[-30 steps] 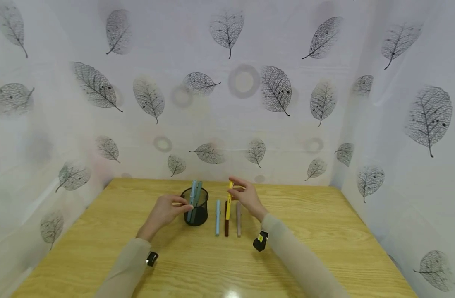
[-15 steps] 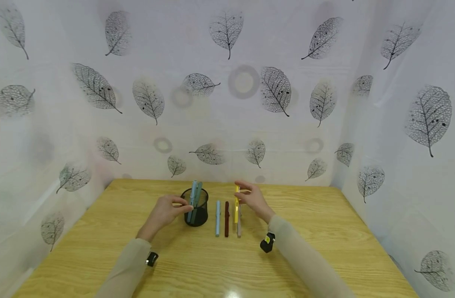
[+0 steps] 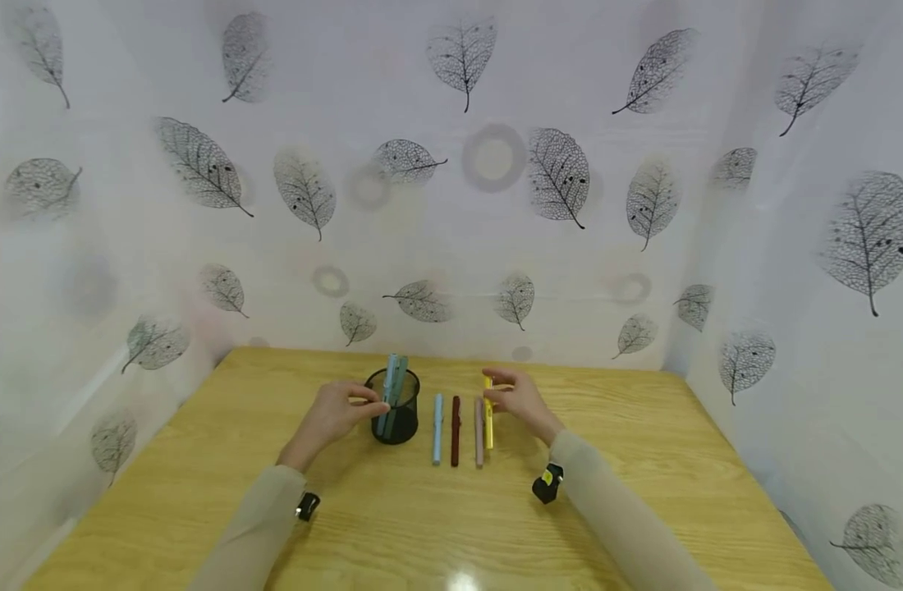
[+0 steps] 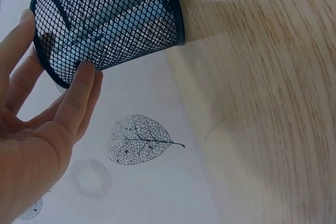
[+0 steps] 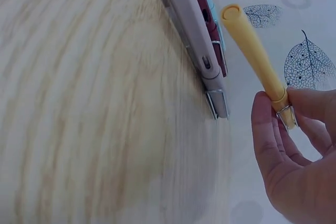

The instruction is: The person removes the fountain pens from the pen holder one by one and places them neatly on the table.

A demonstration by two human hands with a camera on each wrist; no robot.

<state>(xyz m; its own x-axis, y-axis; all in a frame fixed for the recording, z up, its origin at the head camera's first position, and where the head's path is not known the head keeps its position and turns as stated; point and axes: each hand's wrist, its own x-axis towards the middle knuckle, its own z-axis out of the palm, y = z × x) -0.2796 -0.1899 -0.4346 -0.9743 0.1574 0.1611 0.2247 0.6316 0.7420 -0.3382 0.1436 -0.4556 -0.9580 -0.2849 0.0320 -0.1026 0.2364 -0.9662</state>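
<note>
My left hand [image 3: 343, 414] holds the rim of a black mesh pen holder [image 4: 118, 19], thumb and fingers on either side of it. Inside stand a light blue pen [image 3: 387, 382] and a dark green pen [image 3: 400, 379], tops above the rim. My right hand [image 3: 521, 402] pinches a yellow pen [image 5: 254, 53] near its clip end, just right of the row of pens and tilted over the table. That row has a light blue pen [image 3: 437, 431], a dark red pen [image 3: 456, 431] and a pinkish-grey pen [image 5: 194, 30], side by side.
The wooden table [image 3: 392, 517] ends at the back against a pale cloth [image 3: 451, 230] printed with leaves, which also hangs at both sides. A black wrist camera [image 3: 547, 484] sits on the right sleeve, another camera [image 3: 308, 506] on the left.
My right hand has carried the yellow pen to the right, from above the dark red pen past the pinkish-grey one, and slightly lower. My left hand keeps its place at the holder.
</note>
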